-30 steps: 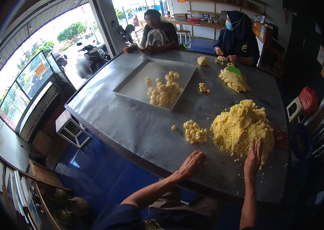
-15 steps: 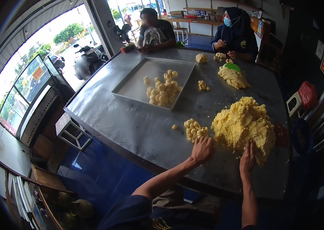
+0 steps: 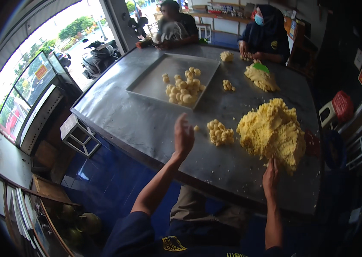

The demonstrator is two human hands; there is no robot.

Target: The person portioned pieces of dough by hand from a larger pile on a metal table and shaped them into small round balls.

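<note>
The fingers (image 3: 271, 168) of the right hand (image 3: 271, 177) are laid flat and close together against the near foot of the big yellow dough heap (image 3: 273, 132); nothing is gripped, only touched. The fingers (image 3: 182, 124) of the left hand (image 3: 184, 137) are held loosely apart and raised above the surface (image 3: 146, 124), empty as far as can be seen. Just beyond that hand a small crumb (image 3: 196, 127) and a cluster of rolled dough balls (image 3: 220, 132) are found, near the heap but apart from it. The heap is judged soft, crumbly and somewhat sticky, heavy as a whole, so it is best taken by pinching small lumps from its edge rather than lifted entire. Farther off, more balls (image 3: 184, 89) are gathered on a flat metal tray (image 3: 155, 81). At the far side, a smaller dough pile (image 3: 261, 78) is worked by another person's hands.
</note>
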